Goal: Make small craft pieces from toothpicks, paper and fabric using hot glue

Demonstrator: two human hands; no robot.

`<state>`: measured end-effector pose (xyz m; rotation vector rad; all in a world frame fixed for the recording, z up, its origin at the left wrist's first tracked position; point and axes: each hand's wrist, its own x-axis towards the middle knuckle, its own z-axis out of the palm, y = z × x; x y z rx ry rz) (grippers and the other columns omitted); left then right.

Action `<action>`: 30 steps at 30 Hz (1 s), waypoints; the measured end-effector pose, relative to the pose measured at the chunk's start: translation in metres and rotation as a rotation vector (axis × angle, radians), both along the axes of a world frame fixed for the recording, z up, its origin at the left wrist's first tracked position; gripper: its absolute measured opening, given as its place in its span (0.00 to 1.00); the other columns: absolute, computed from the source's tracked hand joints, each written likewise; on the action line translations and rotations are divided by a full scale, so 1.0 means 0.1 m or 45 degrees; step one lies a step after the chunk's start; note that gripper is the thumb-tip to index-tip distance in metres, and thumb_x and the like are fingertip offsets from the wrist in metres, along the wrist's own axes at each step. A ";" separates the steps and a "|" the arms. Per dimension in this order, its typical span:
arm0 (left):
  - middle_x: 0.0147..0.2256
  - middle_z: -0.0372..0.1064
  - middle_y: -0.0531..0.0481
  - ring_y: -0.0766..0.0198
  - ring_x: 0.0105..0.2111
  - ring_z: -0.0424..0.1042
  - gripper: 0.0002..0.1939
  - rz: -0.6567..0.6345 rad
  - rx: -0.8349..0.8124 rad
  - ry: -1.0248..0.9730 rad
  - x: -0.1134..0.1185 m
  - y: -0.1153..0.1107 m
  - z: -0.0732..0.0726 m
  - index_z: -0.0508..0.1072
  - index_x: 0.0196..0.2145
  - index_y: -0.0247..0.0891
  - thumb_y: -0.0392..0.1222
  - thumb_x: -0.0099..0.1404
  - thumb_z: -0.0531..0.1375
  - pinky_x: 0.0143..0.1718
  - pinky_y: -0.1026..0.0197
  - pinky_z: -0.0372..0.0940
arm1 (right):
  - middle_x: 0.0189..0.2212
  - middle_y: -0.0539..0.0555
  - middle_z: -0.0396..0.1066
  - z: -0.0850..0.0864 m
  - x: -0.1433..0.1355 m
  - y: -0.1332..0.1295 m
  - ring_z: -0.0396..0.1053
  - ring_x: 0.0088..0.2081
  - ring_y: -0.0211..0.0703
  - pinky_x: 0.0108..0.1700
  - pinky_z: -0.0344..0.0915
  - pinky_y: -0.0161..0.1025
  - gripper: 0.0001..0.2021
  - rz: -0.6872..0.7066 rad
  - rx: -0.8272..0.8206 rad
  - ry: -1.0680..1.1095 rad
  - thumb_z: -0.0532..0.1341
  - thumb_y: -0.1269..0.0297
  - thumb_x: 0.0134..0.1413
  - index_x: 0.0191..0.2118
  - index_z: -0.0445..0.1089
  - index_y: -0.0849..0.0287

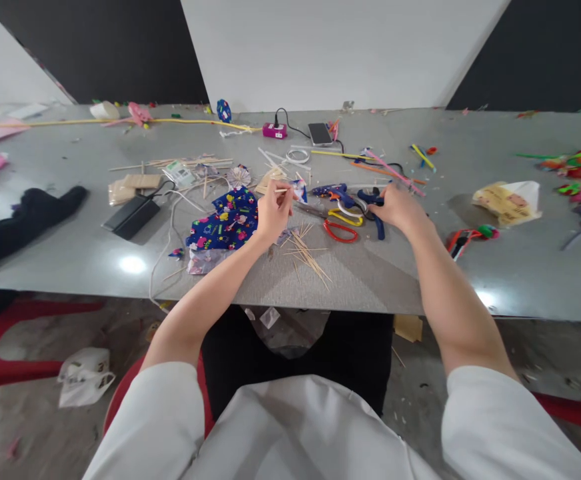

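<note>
Here at the grey bench (360, 280), the left hand (274, 212) has its grip pinched on 1 thin, pale wooden stick (281, 191), up off the surface, and a small blue, white and red patterned cloth piece (300, 191) shows right by those fingertips; whether they hold it too, I can't tell.

Over to the right hand (401, 204): fingers and thumb are on the dark blue-handled tool (380, 228), its handles spread apart on the bench. Whether that grip is clenched or merely touching, I can't tell.

Between the hands we've got a blue glue gun (334, 193) with an orange part, and just below it scissors with red loop handles (341, 231), near a bright yellow handle (345, 217). Nearer the body, a loose fan of thin wooden skewers (309, 257)!

Left of the left hand lies dark blue cloth with a colourful print (225, 223), a black rectangular box (131, 215) farther out. Toward the wall, a magenta power block (274, 131) sits near a dark-screened phone (319, 135).
</note>
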<state>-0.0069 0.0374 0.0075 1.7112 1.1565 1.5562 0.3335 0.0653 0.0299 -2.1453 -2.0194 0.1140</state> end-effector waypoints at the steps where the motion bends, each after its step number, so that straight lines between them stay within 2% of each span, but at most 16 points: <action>1: 0.36 0.78 0.51 0.73 0.21 0.70 0.10 -0.002 -0.003 -0.026 0.00 0.01 0.00 0.68 0.47 0.42 0.51 0.80 0.56 0.23 0.66 0.65 | 0.43 0.67 0.79 0.00 -0.03 0.00 0.75 0.46 0.64 0.45 0.69 0.53 0.23 -0.033 -0.023 -0.017 0.69 0.53 0.57 0.54 0.72 0.60; 4: 0.35 0.77 0.51 0.73 0.19 0.68 0.12 -0.023 0.029 -0.115 -0.02 0.03 0.03 0.69 0.46 0.43 0.53 0.79 0.56 0.21 0.66 0.63 | 0.45 0.69 0.79 -0.01 -0.09 -0.01 0.75 0.46 0.64 0.45 0.69 0.53 0.22 -0.054 -0.010 -0.033 0.68 0.57 0.59 0.55 0.73 0.62; 10: 0.32 0.76 0.52 0.72 0.19 0.67 0.15 -0.029 0.100 -0.194 -0.06 0.02 0.10 0.73 0.42 0.43 0.57 0.77 0.59 0.20 0.65 0.62 | 0.46 0.69 0.78 -0.06 -0.13 0.01 0.74 0.48 0.64 0.51 0.68 0.55 0.26 -0.026 0.123 0.053 0.66 0.58 0.61 0.61 0.68 0.64; 14: 0.31 0.76 0.52 0.73 0.18 0.66 0.17 -0.010 0.099 -0.182 -0.07 0.02 0.11 0.74 0.41 0.42 0.59 0.76 0.60 0.20 0.65 0.62 | 0.49 0.71 0.76 -0.09 -0.13 0.02 0.72 0.53 0.66 0.55 0.67 0.58 0.23 -0.021 0.135 0.101 0.63 0.58 0.64 0.60 0.69 0.65; 19: 0.31 0.76 0.52 0.73 0.19 0.67 0.18 0.005 0.078 -0.135 -0.06 0.00 0.12 0.74 0.39 0.42 0.60 0.75 0.60 0.20 0.67 0.62 | 0.47 0.72 0.76 0.06 -0.28 -0.10 0.73 0.52 0.67 0.55 0.68 0.59 0.22 -0.030 0.284 0.065 0.56 0.53 0.70 0.57 0.71 0.65; 22: 0.32 0.76 0.52 0.73 0.19 0.67 0.17 -0.018 0.062 -0.175 -0.05 0.02 0.11 0.73 0.39 0.41 0.57 0.75 0.61 0.19 0.67 0.61 | 0.43 0.66 0.78 0.19 -0.53 -0.27 0.75 0.49 0.62 0.54 0.68 0.55 0.20 0.144 0.390 0.100 0.51 0.54 0.74 0.54 0.74 0.60; 24: 0.32 0.77 0.51 0.73 0.18 0.67 0.15 -0.047 0.034 -0.239 -0.04 0.04 0.10 0.72 0.38 0.40 0.55 0.74 0.63 0.18 0.67 0.61 | 0.38 0.63 0.79 0.22 -0.74 -0.40 0.76 0.43 0.57 0.48 0.69 0.50 0.18 0.327 0.398 0.108 0.52 0.54 0.74 0.49 0.75 0.58; 27: 0.32 0.78 0.51 0.73 0.18 0.67 0.15 -0.086 -0.040 -0.342 -0.02 0.08 0.07 0.70 0.35 0.39 0.52 0.72 0.66 0.18 0.67 0.62 | 0.32 0.58 0.78 0.15 -1.05 -0.60 0.76 0.34 0.51 0.39 0.65 0.46 0.14 0.658 0.265 0.067 0.57 0.54 0.71 0.39 0.75 0.56; 30: 0.32 0.79 0.50 0.73 0.19 0.68 0.15 -0.142 -0.119 -0.434 -0.02 0.09 0.06 0.69 0.33 0.39 0.48 0.68 0.69 0.20 0.66 0.64 | 0.33 0.57 0.79 0.03 -1.27 -0.75 0.75 0.35 0.50 0.37 0.62 0.44 0.14 0.941 0.126 0.010 0.59 0.53 0.70 0.36 0.73 0.56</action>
